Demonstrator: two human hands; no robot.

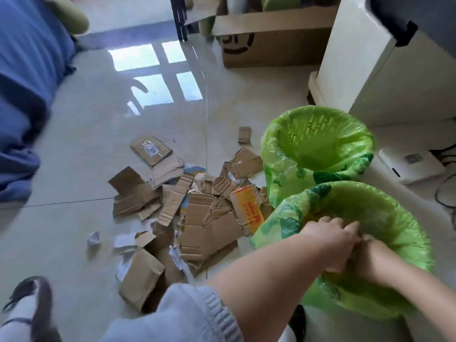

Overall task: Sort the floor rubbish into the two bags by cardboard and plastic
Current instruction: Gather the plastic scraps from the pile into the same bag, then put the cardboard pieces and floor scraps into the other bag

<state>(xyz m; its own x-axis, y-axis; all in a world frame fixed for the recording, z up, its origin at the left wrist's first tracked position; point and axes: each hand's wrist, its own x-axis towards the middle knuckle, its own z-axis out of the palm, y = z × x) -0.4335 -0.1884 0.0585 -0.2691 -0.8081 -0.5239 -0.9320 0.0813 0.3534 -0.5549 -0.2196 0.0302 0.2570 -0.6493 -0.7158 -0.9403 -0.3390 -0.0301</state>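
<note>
Over the near green bag (394,218), both hands meet inside its mouth: left hand (330,243) curled, fingers bent down against the right hand (370,257); what either holds, cannot tell. Far green bag (318,134) sits just behind, touching it. Torn cardboard pile (197,206) lies on the tile floor (74,169) left of the bags; crumpled plastic scrap (93,239) sits apart, further left.

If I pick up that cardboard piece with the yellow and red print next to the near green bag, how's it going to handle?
The yellow-printed cardboard piece looks creased and torn, so it will probably bend rather than stay flat. It is probably light. Other scraps overlap its edge, so lifting it may drag them along.
</note>
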